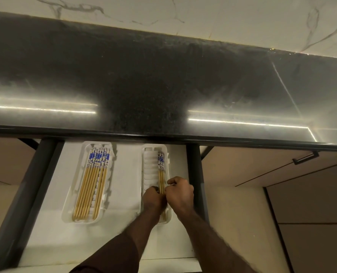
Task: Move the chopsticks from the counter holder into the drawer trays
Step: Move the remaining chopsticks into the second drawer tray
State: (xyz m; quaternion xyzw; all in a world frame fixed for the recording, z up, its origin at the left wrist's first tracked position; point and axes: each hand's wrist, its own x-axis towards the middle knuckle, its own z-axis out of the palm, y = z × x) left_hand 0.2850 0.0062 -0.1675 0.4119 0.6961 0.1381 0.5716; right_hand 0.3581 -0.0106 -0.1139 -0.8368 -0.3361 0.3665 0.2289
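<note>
A: What lies under the dark counter (pixel 163 85)?
B: An open white drawer (pixel 124 174); on its floor two white trays, both lengthwise; the left tray (pixel 104 194) holds a full row of chopsticks (pixel 92 184), blue-patterned ends toward the counter.
A: And the right tray (pixel 147 174)?
B: It holds a few chopsticks (pixel 161 170) along its right side, patterned ends toward the counter too.
A: The hands?
B: Both sit over that tray's near half; the left hand (pixel 154 200) and right hand (pixel 180 194) have fingers curled, seemingly pinching the plain ends; the exact grip is hidden.
</note>
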